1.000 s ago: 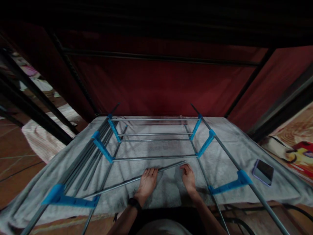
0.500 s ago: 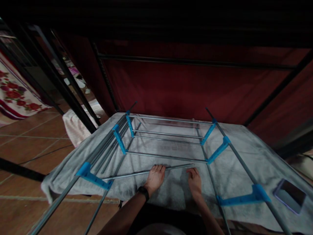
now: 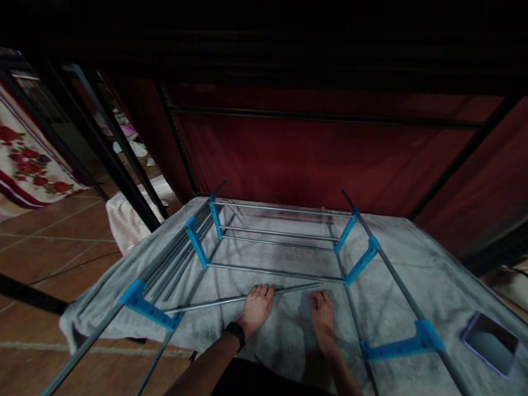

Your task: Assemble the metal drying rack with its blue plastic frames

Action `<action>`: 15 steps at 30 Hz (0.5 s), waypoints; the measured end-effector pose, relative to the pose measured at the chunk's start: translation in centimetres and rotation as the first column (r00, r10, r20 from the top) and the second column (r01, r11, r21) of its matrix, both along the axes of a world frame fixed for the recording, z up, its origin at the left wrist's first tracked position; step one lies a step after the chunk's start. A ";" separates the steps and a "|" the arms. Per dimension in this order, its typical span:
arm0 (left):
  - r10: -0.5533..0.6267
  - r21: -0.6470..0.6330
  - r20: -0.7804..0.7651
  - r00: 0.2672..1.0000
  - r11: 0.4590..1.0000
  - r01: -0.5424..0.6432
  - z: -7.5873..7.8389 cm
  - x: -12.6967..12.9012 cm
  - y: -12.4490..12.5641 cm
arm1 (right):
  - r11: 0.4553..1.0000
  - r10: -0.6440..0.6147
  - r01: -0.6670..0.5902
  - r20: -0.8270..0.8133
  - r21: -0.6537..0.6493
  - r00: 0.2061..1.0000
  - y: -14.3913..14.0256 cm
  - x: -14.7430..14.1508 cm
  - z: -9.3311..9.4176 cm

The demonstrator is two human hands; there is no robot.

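My left hand (image 3: 258,308), with a black band on the wrist, is closed around a loose metal tube (image 3: 225,301). The tube slants across the near side of a rack frame, its left end at a blue plastic bracket (image 3: 150,312). Just below the tube's free right end is my right hand (image 3: 322,314), fingers curled together; whatever they hold, if anything, is hidden. Beyond both hands, several metal crossbars (image 3: 276,271) span the left and right sides of the frame. On the right side, another blue bracket (image 3: 404,346) joins two long tubes.
The frame lies on a grey blanket (image 3: 412,264). Several loose tubes (image 3: 177,269) lie along its left side. A phone (image 3: 490,342) rests at the right. Dark metal posts (image 3: 111,165) stand at the left, and a red curtain (image 3: 313,159) hangs behind.
The view has shifted slightly, so the scene sits a little lower and to the left. Both hands keep nearly the same places relative to the tube.
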State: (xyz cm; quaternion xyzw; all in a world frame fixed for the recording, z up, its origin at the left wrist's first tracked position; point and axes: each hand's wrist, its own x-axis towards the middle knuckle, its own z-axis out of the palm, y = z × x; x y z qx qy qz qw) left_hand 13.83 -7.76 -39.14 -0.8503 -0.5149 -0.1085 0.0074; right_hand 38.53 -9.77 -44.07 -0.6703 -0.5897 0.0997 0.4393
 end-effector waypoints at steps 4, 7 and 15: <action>0.005 0.024 -0.007 1.000 1.000 -0.005 -0.1 -0.1 0.0 | 1.000 -0.021 0.020 0.056 0.014 0.998 0.1 -0.2 -0.3; 0.002 0.038 -0.019 1.000 0.999 -0.001 -0.2 -0.1 0.0 | 0.999 -0.038 0.035 0.100 0.026 0.994 0.3 -0.4 -0.5; -0.010 0.064 -0.059 0.998 0.998 0.014 0.3 0.0 -0.3 | 0.998 -0.053 0.049 0.131 0.029 0.990 0.6 -0.8 -0.2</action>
